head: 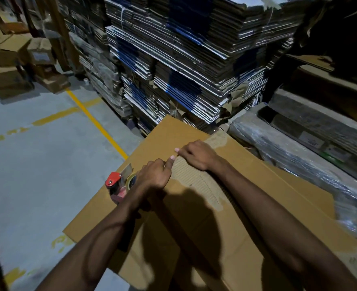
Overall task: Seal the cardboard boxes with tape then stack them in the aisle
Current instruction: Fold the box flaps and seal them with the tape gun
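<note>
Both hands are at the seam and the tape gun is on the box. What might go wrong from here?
1. The cardboard box shows torn facing with bare corrugation along the seam; tape may bond poorly there.
2. The tape dispenser sits near the box's left edge beside the left hand; a nudge might knock it to the floor.
3. The right hand presses the seam; letting go could let the flaps lift.
</note>
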`<state>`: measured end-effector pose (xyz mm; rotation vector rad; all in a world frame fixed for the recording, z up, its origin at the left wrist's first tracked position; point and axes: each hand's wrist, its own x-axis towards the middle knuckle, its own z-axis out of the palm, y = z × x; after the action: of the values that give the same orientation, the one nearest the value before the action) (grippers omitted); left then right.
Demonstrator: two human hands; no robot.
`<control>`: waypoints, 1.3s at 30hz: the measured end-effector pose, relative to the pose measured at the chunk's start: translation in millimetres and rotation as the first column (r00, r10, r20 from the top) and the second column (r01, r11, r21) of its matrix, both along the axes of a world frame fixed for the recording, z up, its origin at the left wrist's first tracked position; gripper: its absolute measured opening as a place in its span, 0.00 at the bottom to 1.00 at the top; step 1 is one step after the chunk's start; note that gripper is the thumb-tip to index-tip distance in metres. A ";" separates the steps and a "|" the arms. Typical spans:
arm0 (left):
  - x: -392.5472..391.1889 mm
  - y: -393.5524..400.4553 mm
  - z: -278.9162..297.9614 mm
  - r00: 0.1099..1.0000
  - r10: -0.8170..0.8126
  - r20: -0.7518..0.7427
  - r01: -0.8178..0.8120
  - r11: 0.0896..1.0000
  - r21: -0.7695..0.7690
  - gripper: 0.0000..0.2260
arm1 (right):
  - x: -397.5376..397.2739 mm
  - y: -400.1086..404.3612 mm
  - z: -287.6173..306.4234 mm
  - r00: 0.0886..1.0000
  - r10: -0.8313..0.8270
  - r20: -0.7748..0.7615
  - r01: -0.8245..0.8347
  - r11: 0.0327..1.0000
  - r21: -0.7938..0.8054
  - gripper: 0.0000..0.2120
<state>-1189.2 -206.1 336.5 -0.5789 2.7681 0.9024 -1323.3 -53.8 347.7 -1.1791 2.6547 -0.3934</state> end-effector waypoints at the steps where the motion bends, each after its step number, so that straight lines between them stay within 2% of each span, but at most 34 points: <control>1: -1.1 1.3 0.5 1.000 -0.006 0.008 0.006 1.000 -0.004 0.29 | -13.6 9.4 -0.3 1.000 -0.020 0.003 0.020 1.000 0.004 0.33; 6: -1.3 3.8 3.1 1.000 -0.009 0.012 0.009 1.000 -0.020 0.28 | -86.6 51.8 14.1 0.949 -0.317 0.004 0.314 0.941 0.124 0.31; 7: -0.9 4.7 4.0 1.000 -0.009 0.007 0.010 1.000 -0.019 0.28 | -95.3 54.9 13.6 0.928 -0.372 0.035 0.366 0.924 0.107 0.31; 10: 0.0 5.4 9.4 1.000 -0.028 -0.010 0.028 0.999 -0.021 0.28 | -105.0 53.3 14.5 0.815 -0.536 0.219 0.535 0.842 0.070 0.31; 12: -0.2 1.8 10.7 0.999 -0.030 -0.016 0.030 0.999 -0.011 0.27 | -110.3 50.1 16.1 0.745 -0.552 0.375 0.568 0.820 0.077 0.29; 14: 0.1 -0.7 6.8 0.999 -0.030 -0.022 0.031 1.000 0.006 0.27 | -105.7 45.5 23.3 0.611 -0.541 0.577 0.601 0.792 0.107 0.27; 15: 0.0 -1.0 4.8 0.999 -0.033 -0.022 0.033 0.999 0.014 0.27 | -105.9 45.5 22.8 0.553 -0.538 0.636 0.619 0.776 0.119 0.28; 16: 0.1 -0.9 2.6 0.999 -0.032 -0.020 0.033 0.999 0.026 0.27 | -105.1 44.2 22.7 0.532 -0.570 0.626 0.627 0.762 0.161 0.28; 17: -0.1 -0.8 1.0 0.999 -0.030 -0.021 0.030 0.999 0.035 0.27 | -102.1 41.8 24.9 0.537 -0.604 0.588 0.634 0.749 0.190 0.27; 19: -0.8 -3.3 -1.2 1.000 -0.020 -0.015 0.020 0.999 0.044 0.28 | -101.4 35.7 20.4 0.620 -0.705 0.344 0.650 0.708 0.277 0.35; 21: -2.4 -8.0 -2.8 1.000 -0.010 -0.004 0.010 0.998 0.056 0.28 | -99.4 29.4 11.8 0.688 -0.718 0.104 0.679 0.688 0.255 0.39; 23: -2.4 -12.0 -3.3 1.000 -0.009 -0.001 0.009 0.997 0.070 0.30 | -93.9 25.9 4.0 0.757 -0.652 -0.054 0.652 0.746 0.132 0.37; 25: -0.5 -13.0 -2.4 1.000 -0.025 0.014 0.024 0.995 0.095 0.33 | -84.7 23.1 -0.1 0.828 -0.546 -0.127 0.559 0.820 0.121 0.38; 27: 0.0 -13.5 -1.9 0.999 -0.049 0.023 0.045 0.990 0.132 0.35 | -75.9 18.7 -0.2 0.891 -0.428 -0.154 0.452 0.868 0.203 0.40; 29: -1.5 -15.3 1.2 0.997 -0.069 0.023 0.063 0.980 0.190 0.32 | -58.0 8.7 4.4 0.934 -0.333 -0.129 0.356 0.899 0.254 0.37; 33: -4.1 -19.4 -0.2 0.996 -0.082 0.019 0.076 0.968 0.239 0.32 | 5.5 -19.1 6.2 0.980 -0.195 -0.038 0.198 0.959 0.200 0.31; 36: 0.8 -18.2 -3.3 0.995 -0.085 -0.050 0.096 0.954 0.283 0.27 | 52.2 -25.8 -4.0 0.978 -0.208 -0.029 0.210 0.973 0.098 0.29; 39: 13.1 -16.6 -5.5 0.967 0.009 -0.254 0.077 0.943 0.323 0.18 | 97.2 -15.7 -8.9 0.957 -0.287 -0.034 0.288 0.958 0.011 0.31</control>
<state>-1176.0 -222.7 331.0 -0.3785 2.7310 1.4878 -1226.1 -69.5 338.8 -0.7996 2.8586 -0.4010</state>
